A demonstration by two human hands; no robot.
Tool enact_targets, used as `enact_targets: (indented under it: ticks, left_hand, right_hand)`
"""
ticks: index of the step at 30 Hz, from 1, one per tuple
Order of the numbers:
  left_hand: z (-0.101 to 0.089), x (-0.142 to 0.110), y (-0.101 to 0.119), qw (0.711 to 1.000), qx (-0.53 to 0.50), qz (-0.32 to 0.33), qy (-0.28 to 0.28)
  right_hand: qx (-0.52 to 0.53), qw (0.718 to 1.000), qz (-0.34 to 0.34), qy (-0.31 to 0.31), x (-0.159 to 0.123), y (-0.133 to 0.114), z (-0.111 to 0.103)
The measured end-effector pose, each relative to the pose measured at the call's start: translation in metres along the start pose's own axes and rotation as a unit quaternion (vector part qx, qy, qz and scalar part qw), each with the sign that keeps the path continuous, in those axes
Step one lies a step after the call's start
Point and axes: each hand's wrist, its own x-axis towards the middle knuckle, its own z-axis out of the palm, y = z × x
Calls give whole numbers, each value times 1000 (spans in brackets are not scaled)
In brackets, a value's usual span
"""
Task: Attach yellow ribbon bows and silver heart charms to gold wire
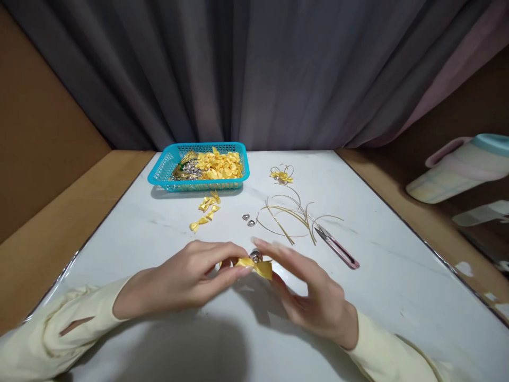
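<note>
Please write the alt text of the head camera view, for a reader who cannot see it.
A left hand pinches a yellow bow with a silvery metal piece beside it, the right hand curved close by. On the white table lie loose bows, golden cords and pink-handled snips; behind, a blue basket holds more bows.

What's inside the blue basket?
The blue basket holds yellow bows, silver metal pieces and a bundle of gold strands. Whatever lies beneath these, including most of the basket floor, is covered.

The left sleeve (99,310) and right sleeve (382,350) are pale cream, the left slit near its cuff.
</note>
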Motion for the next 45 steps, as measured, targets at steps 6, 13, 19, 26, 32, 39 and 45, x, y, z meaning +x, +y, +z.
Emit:
enact_targets:
  ticks: [6,13,19,26,32,39,45]
  left_hand:
    - [1,0,0,997,40,54,42]
    - [2,-2,0,996,62,35,54]
    - [2,-1,2,995,73,22,59]
    - [1,0,4,987,102,75,96]
    - [2,-2,3,982,121,113,86]
    - [5,-4,3,992,80,83,51]
    - [7,-4,0,994,86,68,19]
  right_hand:
    - [214,954,210,15,9,-8,-4]
    - [224,954,198,33,9,-8,-3]
    - [36,995,67,66,9,-12,-1]
    - [-54,989,9,139,7,-13,-9]
    - [-83,990,84,71,17,-14,-7]
    - [-41,992,112,34,18,-13,3]
    - [-47,994,88,37,17,-17,4]
